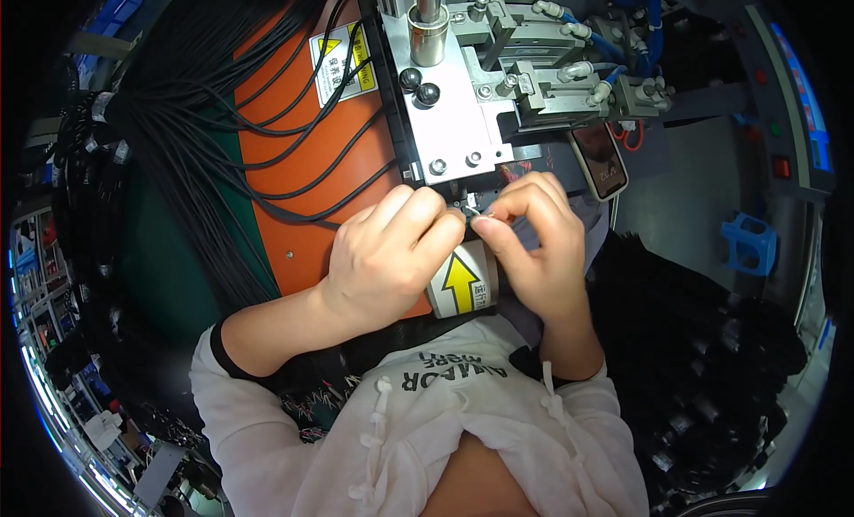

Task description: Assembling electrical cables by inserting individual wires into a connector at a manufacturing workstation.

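Observation:
My left hand (390, 254) is closed in a pinch just below the front of a metal machine fixture (449, 117). Opposite it, my right hand (541, 241) pinches with thumb and forefinger. Between the fingertips is a small pale and dark piece (471, 211), too small to name. One black cable (298, 218) reaches the back of my left hand, where its end is hidden. Under my hands, a white label with a yellow arrow (461, 284) shows on the machine's front.
A bundle of black cables (191, 161) fans across the orange surface (307, 259) at left. Pneumatic cylinders (556, 63) with blue hoses flank the fixture. A phone (600, 161) lies right of it. Beyond are a blue stool (750, 244) and a dark cable heap (698, 366).

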A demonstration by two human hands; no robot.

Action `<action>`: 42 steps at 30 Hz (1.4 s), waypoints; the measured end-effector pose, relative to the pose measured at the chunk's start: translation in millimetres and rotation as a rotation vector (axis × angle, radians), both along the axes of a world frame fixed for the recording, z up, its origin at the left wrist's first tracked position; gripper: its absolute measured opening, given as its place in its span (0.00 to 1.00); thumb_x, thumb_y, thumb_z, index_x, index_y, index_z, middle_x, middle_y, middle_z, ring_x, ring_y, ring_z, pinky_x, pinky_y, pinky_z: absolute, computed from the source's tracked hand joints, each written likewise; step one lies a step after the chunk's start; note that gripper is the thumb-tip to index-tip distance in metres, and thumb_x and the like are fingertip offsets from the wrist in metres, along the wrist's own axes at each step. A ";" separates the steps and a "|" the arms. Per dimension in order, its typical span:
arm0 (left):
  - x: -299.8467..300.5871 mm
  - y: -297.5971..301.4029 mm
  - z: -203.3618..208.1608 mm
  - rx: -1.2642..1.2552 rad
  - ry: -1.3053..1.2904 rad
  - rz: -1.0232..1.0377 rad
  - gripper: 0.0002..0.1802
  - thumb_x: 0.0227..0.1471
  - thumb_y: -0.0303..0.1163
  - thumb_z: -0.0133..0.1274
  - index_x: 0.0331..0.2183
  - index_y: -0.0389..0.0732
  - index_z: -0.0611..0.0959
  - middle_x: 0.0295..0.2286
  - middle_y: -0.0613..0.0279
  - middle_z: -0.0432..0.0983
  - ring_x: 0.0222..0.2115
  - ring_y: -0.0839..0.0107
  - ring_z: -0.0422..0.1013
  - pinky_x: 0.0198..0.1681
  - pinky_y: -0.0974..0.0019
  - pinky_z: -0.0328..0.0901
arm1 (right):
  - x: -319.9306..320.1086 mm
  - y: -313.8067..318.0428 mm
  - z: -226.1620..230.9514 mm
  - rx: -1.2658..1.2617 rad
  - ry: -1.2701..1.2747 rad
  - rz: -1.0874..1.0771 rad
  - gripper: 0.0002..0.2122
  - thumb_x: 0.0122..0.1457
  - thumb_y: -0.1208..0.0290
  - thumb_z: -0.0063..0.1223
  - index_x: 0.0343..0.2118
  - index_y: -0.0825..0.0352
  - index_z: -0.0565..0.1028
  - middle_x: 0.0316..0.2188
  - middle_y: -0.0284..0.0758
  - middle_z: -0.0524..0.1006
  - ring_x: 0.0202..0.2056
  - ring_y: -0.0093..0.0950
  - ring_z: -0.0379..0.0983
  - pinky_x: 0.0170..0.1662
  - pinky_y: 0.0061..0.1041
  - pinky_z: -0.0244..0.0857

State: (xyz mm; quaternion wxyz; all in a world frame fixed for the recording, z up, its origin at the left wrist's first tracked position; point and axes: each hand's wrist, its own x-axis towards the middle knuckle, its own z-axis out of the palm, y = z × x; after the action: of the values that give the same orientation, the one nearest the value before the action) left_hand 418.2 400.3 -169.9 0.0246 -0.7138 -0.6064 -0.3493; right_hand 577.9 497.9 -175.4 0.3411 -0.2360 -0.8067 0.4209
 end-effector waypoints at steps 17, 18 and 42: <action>12.8 -5.0 4.8 -0.183 0.313 0.026 0.19 0.40 0.25 0.54 0.40 0.39 0.82 0.21 0.69 0.58 0.20 0.77 0.60 0.17 0.75 0.57 | -5.5 2.5 -19.2 0.109 -0.186 -0.101 0.03 0.48 0.81 0.57 0.24 0.71 0.73 0.22 0.36 0.72 0.25 0.29 0.68 0.30 0.24 0.61; 13.4 -5.3 5.1 -0.200 0.320 0.055 0.20 0.40 0.24 0.55 0.41 0.41 0.83 0.20 0.69 0.57 0.19 0.77 0.59 0.17 0.75 0.57 | -6.3 2.1 -19.1 0.124 -0.221 -0.099 0.03 0.47 0.82 0.57 0.25 0.71 0.73 0.21 0.36 0.71 0.25 0.29 0.68 0.30 0.25 0.61; 9.5 -12.2 5.4 -0.190 0.357 0.149 0.08 0.41 0.29 0.54 0.29 0.41 0.81 0.21 0.69 0.66 0.20 0.76 0.67 0.24 0.73 0.62 | -6.9 -2.9 -50.3 -0.493 0.050 -0.123 0.03 0.58 0.79 0.51 0.28 0.68 0.71 0.25 0.25 0.70 0.28 0.14 0.63 0.33 0.14 0.57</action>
State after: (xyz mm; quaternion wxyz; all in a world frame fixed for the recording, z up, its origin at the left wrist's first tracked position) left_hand 427.7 388.1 -164.5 0.0900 -0.7167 -0.6737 -0.1560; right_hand 571.1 495.0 -225.7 0.3179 -0.3500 -0.6553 0.5890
